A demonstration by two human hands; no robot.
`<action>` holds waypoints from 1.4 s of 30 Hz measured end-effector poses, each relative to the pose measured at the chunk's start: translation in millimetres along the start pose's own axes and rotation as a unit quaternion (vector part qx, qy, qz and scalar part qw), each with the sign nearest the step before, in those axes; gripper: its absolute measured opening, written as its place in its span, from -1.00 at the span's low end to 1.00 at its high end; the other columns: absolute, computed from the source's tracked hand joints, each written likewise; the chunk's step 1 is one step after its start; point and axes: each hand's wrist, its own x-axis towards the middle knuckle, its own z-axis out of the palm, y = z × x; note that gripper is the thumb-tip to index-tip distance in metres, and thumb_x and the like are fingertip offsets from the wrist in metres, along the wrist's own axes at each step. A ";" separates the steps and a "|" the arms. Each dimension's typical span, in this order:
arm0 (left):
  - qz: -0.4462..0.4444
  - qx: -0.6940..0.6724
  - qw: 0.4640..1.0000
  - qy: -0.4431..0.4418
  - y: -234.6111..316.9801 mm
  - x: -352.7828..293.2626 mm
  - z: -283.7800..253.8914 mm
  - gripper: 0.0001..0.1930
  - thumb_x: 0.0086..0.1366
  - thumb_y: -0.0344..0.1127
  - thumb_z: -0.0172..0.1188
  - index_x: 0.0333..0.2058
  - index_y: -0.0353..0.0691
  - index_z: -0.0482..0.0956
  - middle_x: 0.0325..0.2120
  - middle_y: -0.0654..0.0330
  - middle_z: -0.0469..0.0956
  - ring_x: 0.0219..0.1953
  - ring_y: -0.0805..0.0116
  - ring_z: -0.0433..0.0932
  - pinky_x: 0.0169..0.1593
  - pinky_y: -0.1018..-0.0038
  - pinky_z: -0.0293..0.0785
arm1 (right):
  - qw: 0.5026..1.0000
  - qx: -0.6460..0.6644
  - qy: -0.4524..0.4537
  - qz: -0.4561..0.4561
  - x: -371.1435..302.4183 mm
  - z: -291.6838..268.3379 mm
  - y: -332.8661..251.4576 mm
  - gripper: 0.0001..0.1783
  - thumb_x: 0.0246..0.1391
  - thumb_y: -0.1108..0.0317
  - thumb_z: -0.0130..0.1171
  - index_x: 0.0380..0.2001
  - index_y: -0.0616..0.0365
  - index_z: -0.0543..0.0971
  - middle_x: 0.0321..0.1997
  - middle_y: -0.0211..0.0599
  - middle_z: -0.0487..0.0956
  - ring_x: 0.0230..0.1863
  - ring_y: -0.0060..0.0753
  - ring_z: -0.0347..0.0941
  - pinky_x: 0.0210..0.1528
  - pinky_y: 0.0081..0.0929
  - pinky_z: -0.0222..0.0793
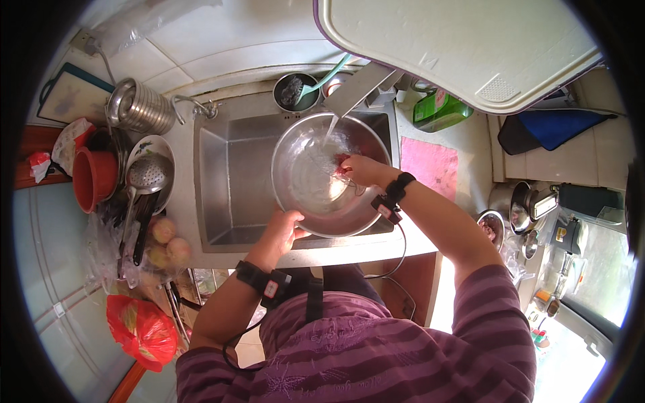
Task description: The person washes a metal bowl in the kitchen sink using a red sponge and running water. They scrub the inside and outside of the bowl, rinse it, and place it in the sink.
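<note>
A wide stainless steel bowl [290, 191] rests over the right part of the sink [232, 181], with water in it. My left hand [277, 234] grips its near left rim, the thumb on top. Inside the bowl, my right hand [366, 170] is closed, fingers pointing down and left. A small dark red piece [342, 164] shows at its fingertips; it could be raw meat, but I cannot tell. Water runs from the flat metal faucet [359, 88] into the bowl, just left of my right hand.
A pot with a scrubber [291, 92] stands behind the sink. A white cutting board [457, 47] juts in at upper right, above a green bottle [440, 111] and a pink cloth [430, 168]. At left are a skimmer [148, 173], a red pot [93, 180] and bagged round fruit [177, 250].
</note>
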 end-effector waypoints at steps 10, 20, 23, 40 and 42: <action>-0.008 0.032 0.998 -0.056 -6.2 0.6 -2.1 -0.53 0.04 -0.50 0.02 0.00 -0.27 0.26 -0.14 0.07 0.42 -0.15 0.18 0.48 -0.16 0.12 0.52 | 0.957 0.217 0.136 -0.133 59.4 34.7 -24.9 -0.79 -0.10 0.47 0.05 -0.32 0.29 0.50 -0.35 -0.07 0.53 -0.28 -0.21 0.46 -0.16 -0.34 0.35; 0.031 0.043 0.999 -0.001 9.8 -4.0 -7.9 -0.47 0.00 -0.52 0.01 0.03 -0.23 0.24 -0.12 0.06 0.38 -0.13 0.14 0.46 -0.12 0.03 0.50 | 0.997 -0.006 -0.071 0.024 2.7 17.9 -17.2 -0.78 0.05 0.41 -0.11 -0.39 0.15 0.56 -0.26 -0.09 0.57 -0.13 -0.07 0.48 -0.14 -0.23 0.36; -0.003 0.033 0.999 -0.025 -4.2 7.7 -12.9 -0.53 -0.01 -0.52 0.03 -0.03 -0.20 0.31 -0.17 0.08 0.42 -0.14 0.17 0.47 -0.16 0.08 0.50 | 0.985 0.164 0.030 -0.046 24.0 30.7 -20.1 -0.88 -0.01 0.50 -0.04 -0.43 0.16 0.50 -0.40 -0.26 0.55 -0.35 -0.30 0.48 -0.32 -0.39 0.37; -0.053 -0.061 0.993 -0.086 -46.2 49.6 -27.1 -0.84 0.09 -0.47 0.03 -0.32 -0.39 0.42 -0.33 0.05 0.47 -0.28 0.17 0.52 -0.18 0.21 0.54 | 0.872 -0.359 0.243 0.228 4.1 -170.8 54.3 -0.74 -0.01 0.37 -0.02 -0.32 0.14 0.64 -0.16 -0.14 0.57 -0.05 -0.09 0.45 0.02 -0.20 0.34; 0.003 -0.009 0.999 -0.035 -38.4 42.0 -11.1 -0.80 0.09 -0.46 0.04 -0.28 -0.39 0.42 -0.30 0.06 0.47 -0.26 0.18 0.52 -0.24 0.21 0.56 | 0.812 -0.518 0.200 0.183 20.2 -175.0 122.4 -0.75 -0.03 0.34 0.02 -0.33 0.13 0.64 -0.19 -0.19 0.59 -0.10 -0.10 0.48 -0.02 -0.14 0.37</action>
